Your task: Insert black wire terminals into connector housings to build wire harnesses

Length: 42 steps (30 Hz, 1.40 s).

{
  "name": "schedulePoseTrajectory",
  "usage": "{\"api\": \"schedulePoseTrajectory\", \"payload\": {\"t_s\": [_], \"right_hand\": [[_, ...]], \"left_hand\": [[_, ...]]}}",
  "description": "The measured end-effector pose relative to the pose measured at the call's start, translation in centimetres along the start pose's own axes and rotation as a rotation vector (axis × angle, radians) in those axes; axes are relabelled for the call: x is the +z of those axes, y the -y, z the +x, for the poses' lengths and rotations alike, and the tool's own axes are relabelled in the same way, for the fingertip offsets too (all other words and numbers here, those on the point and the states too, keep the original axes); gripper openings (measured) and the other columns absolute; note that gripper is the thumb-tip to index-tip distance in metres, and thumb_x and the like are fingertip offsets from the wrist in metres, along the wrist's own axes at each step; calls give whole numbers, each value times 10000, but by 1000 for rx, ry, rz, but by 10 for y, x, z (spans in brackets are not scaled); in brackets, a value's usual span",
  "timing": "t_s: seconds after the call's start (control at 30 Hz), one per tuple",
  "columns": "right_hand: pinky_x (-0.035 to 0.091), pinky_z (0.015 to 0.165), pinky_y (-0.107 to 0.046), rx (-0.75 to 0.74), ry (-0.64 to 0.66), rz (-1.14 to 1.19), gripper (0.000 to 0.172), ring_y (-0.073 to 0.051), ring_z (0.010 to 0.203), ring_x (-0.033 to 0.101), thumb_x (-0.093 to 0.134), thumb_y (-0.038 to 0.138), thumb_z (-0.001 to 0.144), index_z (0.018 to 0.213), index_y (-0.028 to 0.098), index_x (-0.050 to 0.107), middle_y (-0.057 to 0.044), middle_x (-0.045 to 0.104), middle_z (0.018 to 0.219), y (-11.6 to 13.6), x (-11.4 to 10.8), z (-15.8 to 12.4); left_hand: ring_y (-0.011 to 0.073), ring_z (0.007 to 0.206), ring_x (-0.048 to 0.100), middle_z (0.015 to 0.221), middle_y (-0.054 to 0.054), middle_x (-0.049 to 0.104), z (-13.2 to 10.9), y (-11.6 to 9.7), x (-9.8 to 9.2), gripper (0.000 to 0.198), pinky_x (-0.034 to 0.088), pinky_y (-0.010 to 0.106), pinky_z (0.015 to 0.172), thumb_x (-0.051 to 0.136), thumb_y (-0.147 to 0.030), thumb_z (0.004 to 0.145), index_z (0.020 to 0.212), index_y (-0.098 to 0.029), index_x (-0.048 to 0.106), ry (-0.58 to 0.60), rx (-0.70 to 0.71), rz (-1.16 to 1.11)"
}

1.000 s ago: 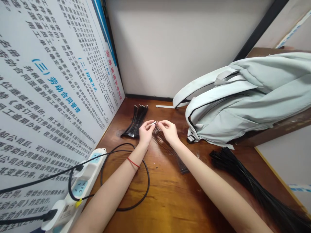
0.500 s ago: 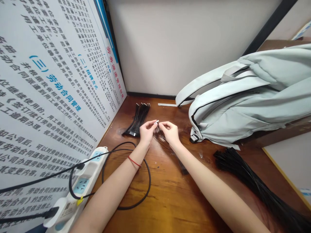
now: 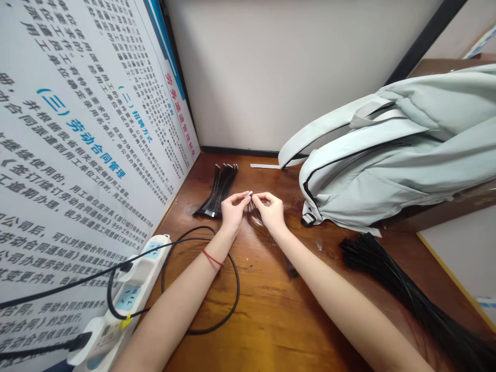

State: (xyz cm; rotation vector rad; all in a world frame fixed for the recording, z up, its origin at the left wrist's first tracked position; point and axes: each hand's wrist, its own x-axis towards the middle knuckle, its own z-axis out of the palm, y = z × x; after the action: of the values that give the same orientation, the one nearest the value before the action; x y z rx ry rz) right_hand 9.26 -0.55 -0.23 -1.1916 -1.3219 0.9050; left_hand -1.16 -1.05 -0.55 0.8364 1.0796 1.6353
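Fingers [image 3: 242,198] of the left hand [image 3: 232,212]: what are they on?
— Pinched together on a small white piece [image 3: 248,195]; the right hand [image 3: 272,213] has its fingers [image 3: 260,198] clamped just beside it on thin black wires [image 3: 256,218], which fan toward 5 o'clock over the wooden worktop [image 3: 263,315].
And around them?
— Bundled black cables [image 3: 219,194] at 11 o'clock; a loose sheaf of black wires [image 3: 391,274] at 4 o'clock; a pale grey-green backpack [image 3: 368,165] at 2 o'clock; a white power strip [image 3: 134,289] at 7 o'clock
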Motion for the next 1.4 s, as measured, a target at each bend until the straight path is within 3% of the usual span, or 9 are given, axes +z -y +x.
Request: {"api": "schedulePoseTrajectory", "payload": {"t_s": [1.17, 1.27, 1.4], "right_hand": [[481, 656, -278, -11, -21, -35, 200, -166, 662, 608, 582, 360, 712, 705, 172, 652, -33, 679, 711, 1, -2, -1], [488, 687, -284, -18, 16, -86, 201, -171, 685, 625, 578, 350, 725, 729, 171, 670, -40, 697, 735, 7, -5, 0], [481, 701, -270, -7, 161, -255, 145, -165, 701, 638, 592, 279, 721, 740, 174, 690, -36, 712, 754, 23, -16, 1]], "left_hand": [[189, 754, 657, 794, 82, 722, -1, -1, -1, 196, 492, 364, 808, 746, -206, 553, 737, -143, 716, 74, -19, 77], [179, 758, 654, 791, 78, 715, 0, 0, -1, 188, 489, 357, 816, 736, -216, 571, 738, -139, 697, 69, 10, 84], [176, 795, 658, 806, 78, 706, 0, 0, -1, 186, 486, 352, 833, 732, -216, 589, 736, -136, 653, 46, -2, 51]]}}
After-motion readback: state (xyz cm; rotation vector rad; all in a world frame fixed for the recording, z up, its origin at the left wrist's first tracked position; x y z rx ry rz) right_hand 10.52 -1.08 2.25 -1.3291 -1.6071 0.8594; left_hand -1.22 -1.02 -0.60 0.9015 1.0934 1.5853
